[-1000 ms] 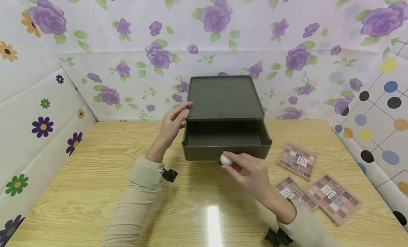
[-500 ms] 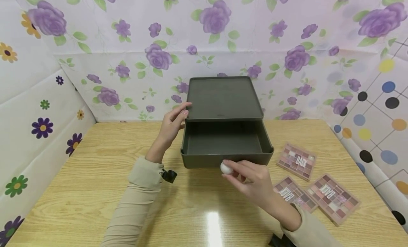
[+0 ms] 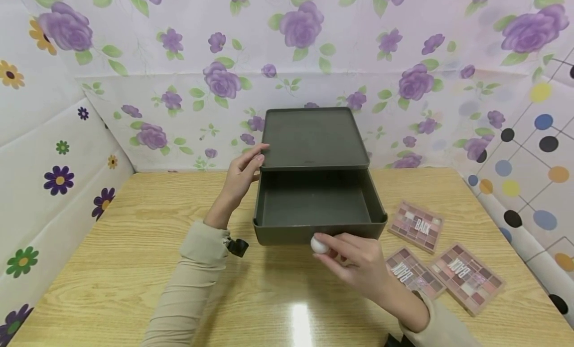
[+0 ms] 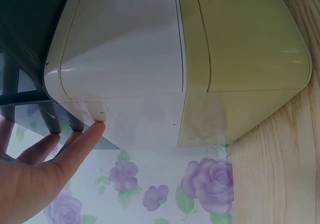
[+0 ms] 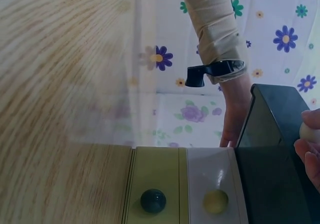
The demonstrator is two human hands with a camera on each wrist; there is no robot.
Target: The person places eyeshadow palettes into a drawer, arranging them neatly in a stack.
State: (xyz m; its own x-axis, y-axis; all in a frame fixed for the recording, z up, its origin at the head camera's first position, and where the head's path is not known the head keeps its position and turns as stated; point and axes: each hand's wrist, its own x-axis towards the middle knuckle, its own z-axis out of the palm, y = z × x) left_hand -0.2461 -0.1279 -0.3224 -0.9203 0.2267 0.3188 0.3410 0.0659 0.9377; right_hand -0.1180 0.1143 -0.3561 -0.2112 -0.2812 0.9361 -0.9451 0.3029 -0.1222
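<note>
A small chest of drawers with a dark green-grey top [image 3: 316, 138] stands at the back of the table. Its top drawer [image 3: 282, 236] is pulled out, and the inside that shows is bare. My right hand [image 3: 365, 267] pinches the white round knob [image 3: 319, 245] on that drawer's front between thumb and fingers. At the chest's left side, my left hand [image 3: 239, 180] rests with extended fingers against the upper part. In the right wrist view, a pale middle drawer with a yellow knob [image 5: 215, 201] and a yellow bottom drawer with a dark green knob [image 5: 153, 201] are shut.
Three eyeshadow palettes lie right of the chest: one palette [image 3: 417, 226] farther back, a second [image 3: 414, 273] partly behind my right wrist, a third [image 3: 467, 280] nearer the right edge. Flowered cloth [image 3: 179, 78] hangs close behind the chest.
My right hand has drawn the top drawer farther out toward me, so more of its inside shows. The left hand has stayed at the chest's side.
</note>
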